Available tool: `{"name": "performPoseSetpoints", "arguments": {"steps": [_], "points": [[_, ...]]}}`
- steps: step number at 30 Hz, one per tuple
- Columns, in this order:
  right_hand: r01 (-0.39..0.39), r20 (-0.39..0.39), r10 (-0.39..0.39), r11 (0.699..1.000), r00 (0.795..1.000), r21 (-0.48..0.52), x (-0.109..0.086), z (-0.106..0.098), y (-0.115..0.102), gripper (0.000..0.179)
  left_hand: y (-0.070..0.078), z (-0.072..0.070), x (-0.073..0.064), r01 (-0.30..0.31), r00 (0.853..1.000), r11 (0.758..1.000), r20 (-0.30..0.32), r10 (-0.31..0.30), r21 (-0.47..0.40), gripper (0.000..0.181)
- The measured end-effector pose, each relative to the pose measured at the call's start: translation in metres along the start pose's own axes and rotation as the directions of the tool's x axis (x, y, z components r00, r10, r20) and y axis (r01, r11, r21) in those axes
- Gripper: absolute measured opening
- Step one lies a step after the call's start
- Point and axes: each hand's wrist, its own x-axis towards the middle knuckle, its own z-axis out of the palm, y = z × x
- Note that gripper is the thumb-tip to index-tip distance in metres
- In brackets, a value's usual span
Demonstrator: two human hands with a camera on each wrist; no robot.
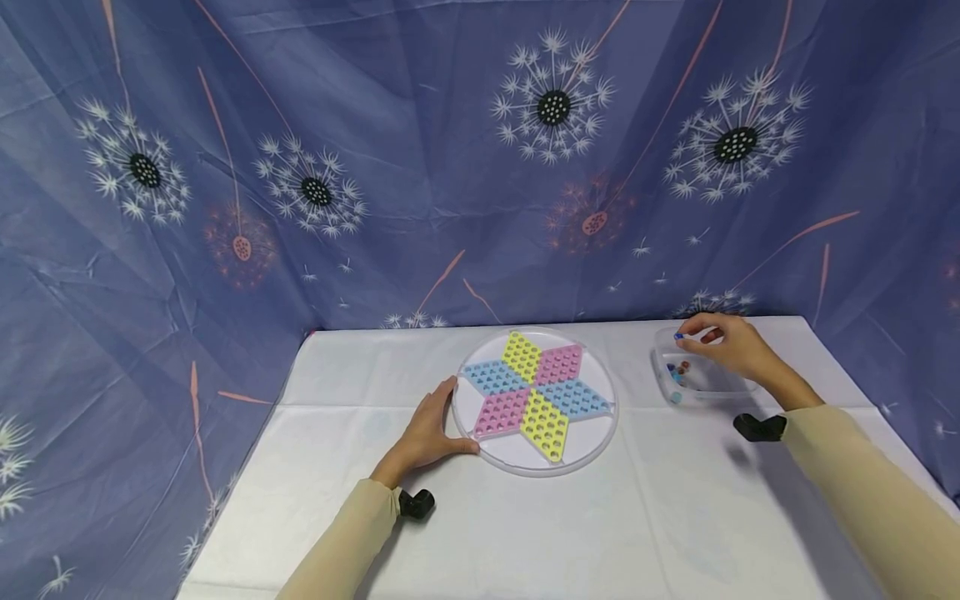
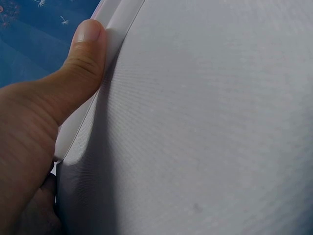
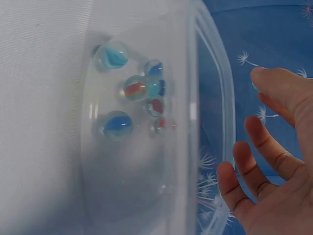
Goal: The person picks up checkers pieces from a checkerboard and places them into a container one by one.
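Observation:
A round white Chinese checkers board (image 1: 495, 454) lies on the table, with a star of yellow, pink and blue hole-filled points. At its left rim is my left hand (image 1: 429, 429), thumb and fingers spread apart and touching the edge. In the left wrist view the thumb (image 2: 88, 58) lies straight along the rim; the other fingers are mostly hidden. Over a clear plastic box (image 1: 705, 398), my right hand (image 1: 731, 343) pinches a blue marble (image 1: 678, 336) between thumb and forefinger. Several glass marbles (image 3: 117, 123), with blue, teal and red swirls, lie in the box.
A white cloth (image 1: 525, 533) covers the table. Behind it hangs a blue curtain (image 1: 442, 167) with a dandelion print, close to the far table edge. The box stands right of the board, with a gap between them.

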Motion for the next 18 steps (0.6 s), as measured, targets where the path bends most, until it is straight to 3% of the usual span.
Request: {"name": "performPoseSetpoints", "arguments": {"steps": [18], "points": [[0.015,0.078,-0.017,1.000,0.997,0.020,0.005,0.017,0.010,0.028,0.001,0.000,0.000,0.017,1.000,1.000,0.003,-0.017,0.005,0.125]]}}
